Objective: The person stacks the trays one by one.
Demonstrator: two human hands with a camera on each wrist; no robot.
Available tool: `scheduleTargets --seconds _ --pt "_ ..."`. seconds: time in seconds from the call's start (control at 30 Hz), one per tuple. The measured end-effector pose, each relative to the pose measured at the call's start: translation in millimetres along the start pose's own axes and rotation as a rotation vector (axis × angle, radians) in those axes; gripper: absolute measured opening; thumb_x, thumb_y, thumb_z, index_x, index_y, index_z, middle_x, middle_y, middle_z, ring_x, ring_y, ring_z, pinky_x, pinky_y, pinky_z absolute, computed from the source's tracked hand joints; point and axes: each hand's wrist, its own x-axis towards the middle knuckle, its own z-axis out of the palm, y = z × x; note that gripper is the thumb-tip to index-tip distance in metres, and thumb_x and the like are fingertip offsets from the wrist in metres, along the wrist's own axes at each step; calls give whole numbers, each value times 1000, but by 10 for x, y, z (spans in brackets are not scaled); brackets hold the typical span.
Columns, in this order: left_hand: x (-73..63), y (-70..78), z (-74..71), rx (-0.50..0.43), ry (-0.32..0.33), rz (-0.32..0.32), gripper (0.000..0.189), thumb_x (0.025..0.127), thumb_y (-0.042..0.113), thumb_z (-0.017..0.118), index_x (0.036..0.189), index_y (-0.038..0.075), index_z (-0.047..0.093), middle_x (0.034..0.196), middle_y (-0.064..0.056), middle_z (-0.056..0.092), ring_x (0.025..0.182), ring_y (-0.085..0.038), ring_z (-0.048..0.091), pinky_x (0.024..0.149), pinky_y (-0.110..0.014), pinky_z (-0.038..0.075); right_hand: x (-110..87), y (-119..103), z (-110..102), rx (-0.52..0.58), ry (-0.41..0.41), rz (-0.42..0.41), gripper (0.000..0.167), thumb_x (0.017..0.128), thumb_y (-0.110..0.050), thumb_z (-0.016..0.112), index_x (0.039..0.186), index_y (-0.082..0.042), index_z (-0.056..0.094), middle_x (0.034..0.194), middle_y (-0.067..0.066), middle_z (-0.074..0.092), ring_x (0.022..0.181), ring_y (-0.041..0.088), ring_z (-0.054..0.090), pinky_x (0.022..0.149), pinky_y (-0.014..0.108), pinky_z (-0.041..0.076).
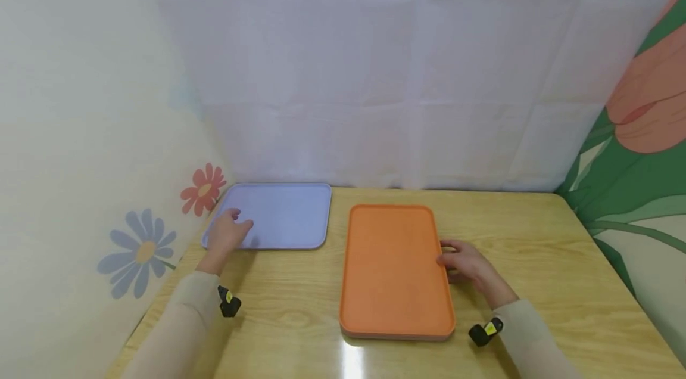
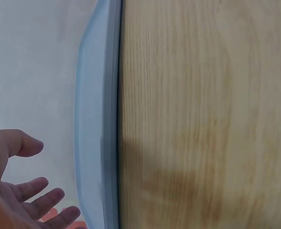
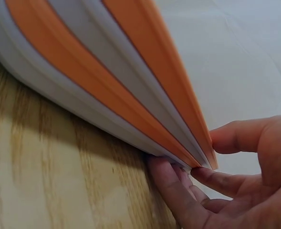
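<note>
On the left of the table lies a light blue tray (image 1: 289, 215), with my left hand (image 1: 227, 233) above its near left part. The fingers and thumb of that hand are spread and hold nothing, as the left wrist view also shows beside the tray's rim (image 2: 110, 114). Near the middle, a stack of orange and whitish trays (image 1: 396, 272) has an orange one on top. My right hand (image 1: 468, 266) grips the stack's right edge. In the right wrist view, the thumb touches the top orange tray (image 3: 171, 71) while fingers curl against the lower layers.
The trays lie on a wood-grain table (image 1: 289, 313). A white cloth (image 1: 375, 69) hangs behind its back edge. Flower-patterned walls stand at the left (image 1: 145, 251) and right (image 1: 643, 188). Each wrist carries a small black device (image 1: 229, 303).
</note>
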Motion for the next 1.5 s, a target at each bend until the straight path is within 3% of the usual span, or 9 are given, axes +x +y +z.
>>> scheduleTargets --seconds 0.2,0.47,0.77,1.13,1.23,1.3,1.4,1.5 --pt "110 -164 -76 84 35 -52 73 92 28 59 145 -17 36 145 -40 39 130 -59 40 105 -68 39 -6 -7 4 -2 -4 0 64 94 -6 60 151 8 35 128 30 59 97 24 68 77 40 61" --pt "129 -320 -159 100 -67 -153 84 92 32 57 155 -9 19 145 -46 28 128 -65 29 101 -77 33 -1 3 2 -9 5 -2 63 95 -7 61 151 7 35 127 28 61 98 24 67 76 40 61" --pt "211 -451 -170 134 -88 -179 81 92 32 57 150 -13 24 136 -48 31 120 -62 32 98 -72 37 7 -14 -19 0 -6 4 65 96 -9 62 152 5 34 138 34 50 100 27 67 80 43 61" --pt "161 -547 -205 172 -114 -206 80 91 33 55 143 -21 27 133 -49 36 117 -62 36 99 -70 38 14 -15 5 -8 -16 -17 64 95 -8 62 151 7 35 138 35 49 102 26 66 80 43 61" --pt "160 -575 -207 197 -119 -191 75 93 32 53 137 -25 31 130 -50 39 116 -63 37 96 -70 40 14 -9 6 -9 -22 -24 64 95 -9 62 151 7 34 139 35 47 102 27 66 80 43 61" --pt "172 -613 -204 238 -101 -141 66 92 25 51 129 -27 37 125 -50 45 112 -64 42 96 -69 40 14 -7 6 -6 -23 -24 64 95 -8 62 151 7 34 139 35 48 101 27 67 79 42 61" --pt "185 -678 -203 299 -61 -78 46 87 13 49 110 -27 47 106 -45 55 100 -59 52 90 -66 42 13 -16 6 -5 -25 -19 64 95 -8 62 151 7 34 137 34 50 100 26 67 79 42 61" --pt "184 -719 -223 332 -41 -54 25 81 6 50 88 -18 53 85 -34 59 83 -49 57 80 -59 47 7 -28 6 -2 -27 -17 64 95 -9 62 152 6 35 137 34 50 100 27 67 79 43 61"
